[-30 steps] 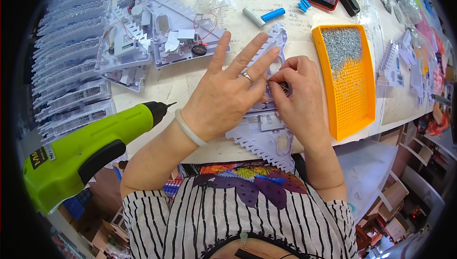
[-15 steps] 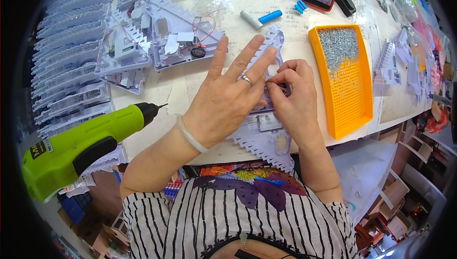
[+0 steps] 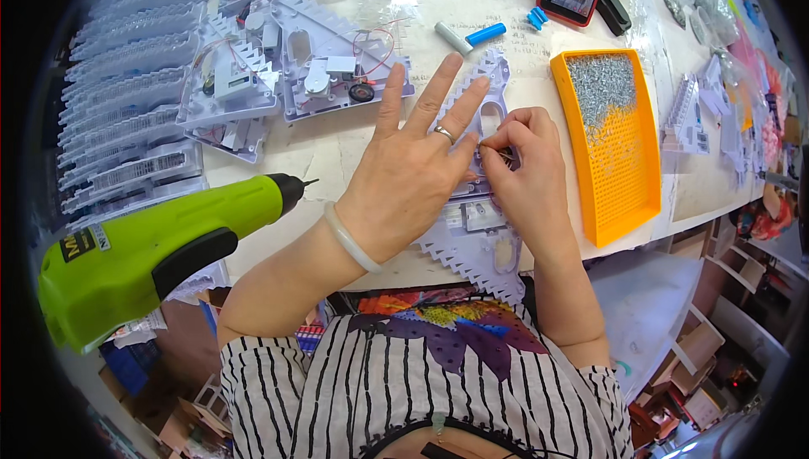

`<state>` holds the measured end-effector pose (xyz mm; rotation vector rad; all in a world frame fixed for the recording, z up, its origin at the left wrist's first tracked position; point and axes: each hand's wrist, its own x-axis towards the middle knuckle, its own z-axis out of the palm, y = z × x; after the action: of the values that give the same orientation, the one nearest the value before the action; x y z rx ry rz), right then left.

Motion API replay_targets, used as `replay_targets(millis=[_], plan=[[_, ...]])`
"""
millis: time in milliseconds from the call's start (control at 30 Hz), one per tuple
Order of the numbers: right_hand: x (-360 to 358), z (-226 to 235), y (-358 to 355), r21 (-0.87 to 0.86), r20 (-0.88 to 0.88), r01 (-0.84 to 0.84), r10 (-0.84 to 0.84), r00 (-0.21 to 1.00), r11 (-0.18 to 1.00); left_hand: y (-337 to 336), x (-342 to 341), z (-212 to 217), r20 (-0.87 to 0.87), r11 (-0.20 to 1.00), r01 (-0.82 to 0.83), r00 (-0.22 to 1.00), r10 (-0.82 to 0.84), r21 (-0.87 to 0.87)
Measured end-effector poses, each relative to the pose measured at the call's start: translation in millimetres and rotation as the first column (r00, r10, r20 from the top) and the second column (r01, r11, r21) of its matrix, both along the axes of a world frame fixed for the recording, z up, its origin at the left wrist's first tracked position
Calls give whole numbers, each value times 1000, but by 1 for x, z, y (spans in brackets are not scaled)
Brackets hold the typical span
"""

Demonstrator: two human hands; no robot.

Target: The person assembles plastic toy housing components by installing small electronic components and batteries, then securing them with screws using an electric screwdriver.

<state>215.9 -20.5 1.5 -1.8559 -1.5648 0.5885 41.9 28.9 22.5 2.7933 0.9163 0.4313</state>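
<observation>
Left hand [image 3: 413, 177] lay flat with fingers spread wide on our white toothed plastic panel [image 3: 476, 240] at the worktop [image 3: 337, 151] edge, while our right hand [image 3: 522, 172], just beside it, pinched something too small to tell, orange screw tray [image 3: 619, 185] beyond.

A pale worktable [image 3: 337, 155] stands brightly lit, with low wooden shelving [image 3: 708, 349] on the floor beside it.

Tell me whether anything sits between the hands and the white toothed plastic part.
Nothing visible does. The left hand lies flat on the white toothed plastic part, and the right hand pinches at its middle, already touching it.
</observation>
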Motion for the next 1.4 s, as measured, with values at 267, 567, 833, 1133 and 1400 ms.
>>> replay_targets(millis=[267, 567, 833, 1133, 1400], plan=[[0, 4, -1, 3, -49, 4, -4, 999, 1000, -1, -4, -3, 45, 998, -22, 999, 25, -67], [2, 5, 4, -21, 11, -10, 10, 1000, 1000, 4, -4, -8, 30, 996, -16, 999, 18, -83], [2, 6, 2, 4, 81, -32, 31, 996, 999, 1, -5, -10, 96, 997, -25, 995, 33, -75], [38, 29, -29, 58, -42, -93, 95, 995, 994, -6, -5, -13, 83, 996, -38, 996, 45, -83], [23, 21, -28, 178, 42, -229, 225, 973, 957, -3, -7, -15, 114, 986, -32, 992, 51, -163]])
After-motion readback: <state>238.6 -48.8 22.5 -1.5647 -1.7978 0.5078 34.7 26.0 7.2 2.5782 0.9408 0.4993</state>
